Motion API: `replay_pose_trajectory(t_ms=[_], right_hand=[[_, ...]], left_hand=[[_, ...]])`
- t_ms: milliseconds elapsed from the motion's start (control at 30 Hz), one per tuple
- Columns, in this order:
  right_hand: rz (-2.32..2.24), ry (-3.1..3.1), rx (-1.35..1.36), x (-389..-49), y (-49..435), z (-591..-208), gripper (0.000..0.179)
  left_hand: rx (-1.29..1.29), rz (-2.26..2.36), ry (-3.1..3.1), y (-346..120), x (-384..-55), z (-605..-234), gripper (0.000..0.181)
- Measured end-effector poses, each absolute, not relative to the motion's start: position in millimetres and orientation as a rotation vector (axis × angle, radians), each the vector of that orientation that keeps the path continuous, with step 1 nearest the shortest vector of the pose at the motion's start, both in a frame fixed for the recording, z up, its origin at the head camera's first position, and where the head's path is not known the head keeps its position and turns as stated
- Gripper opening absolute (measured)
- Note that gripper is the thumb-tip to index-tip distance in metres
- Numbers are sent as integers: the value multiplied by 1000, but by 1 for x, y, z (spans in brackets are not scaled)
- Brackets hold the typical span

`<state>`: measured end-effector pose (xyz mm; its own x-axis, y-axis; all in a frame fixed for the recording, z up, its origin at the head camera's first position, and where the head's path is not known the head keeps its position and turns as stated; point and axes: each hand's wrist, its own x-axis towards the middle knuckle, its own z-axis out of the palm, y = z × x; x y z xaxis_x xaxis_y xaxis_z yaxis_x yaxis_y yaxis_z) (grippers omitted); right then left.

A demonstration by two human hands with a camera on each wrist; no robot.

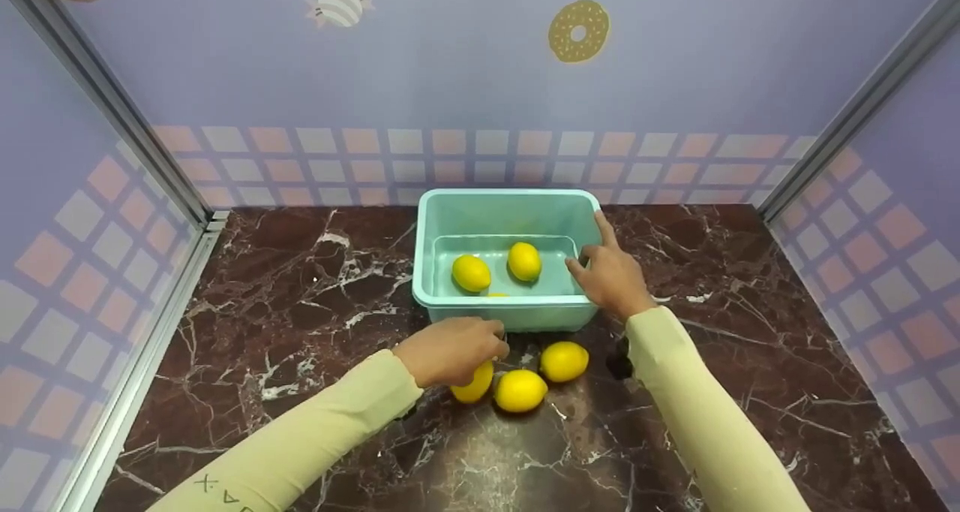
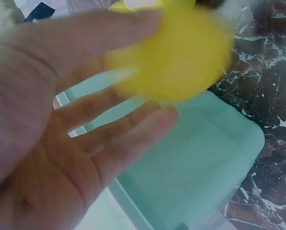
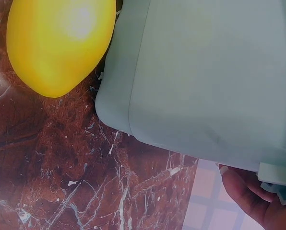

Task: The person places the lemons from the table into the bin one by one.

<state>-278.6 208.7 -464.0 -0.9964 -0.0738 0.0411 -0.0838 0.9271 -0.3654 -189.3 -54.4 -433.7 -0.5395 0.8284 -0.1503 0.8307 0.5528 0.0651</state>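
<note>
My left hand (image 1: 454,349) is in front of the light green plastic bin (image 1: 507,302). Its thumb and fingers hold a lemon (image 2: 181,52), blurred in the left wrist view; from the head, that hand partly covers this lemon (image 1: 472,386). On the right side of the bin, my right hand (image 1: 613,275) grips the rim, and the right wrist view shows fingers (image 3: 244,191) against the wall's outside. Inside the bin lie a lemon (image 1: 471,273) and another lemon (image 1: 524,262), with a yellow sliver showing behind the front rim.
Beside the left hand, a loose lemon (image 1: 520,391) and a second lemon (image 1: 564,362) rest on the dark red marbled tabletop (image 1: 300,294). Behind the bin stands a patterned purple wall (image 1: 465,69), with side panels at left and right.
</note>
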Motion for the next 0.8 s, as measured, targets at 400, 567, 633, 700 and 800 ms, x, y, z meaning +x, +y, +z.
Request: replay_pose_trajectory(t_ms=[400, 567, 633, 700, 800], right_hand=[[596, -3064, 139, -278, 209, -464, 42], [590, -3055, 133, -279, 209, -465, 41], [589, -3057, 129, -279, 209, -465, 41], [588, -3059, 129, -279, 209, -465, 41], [594, -3060, 130, -279, 209, -465, 41]], left_hand=[[1370, -13, 2580, -55, -188, -442, 42], [1378, -10, 2581, -54, -187, -450, 46], [1388, -31, 2580, -53, -187, -454, 45], [1389, -47, 2577, -53, -187, -458, 44], [1375, -61, 2583, -54, -188, -463, 44]])
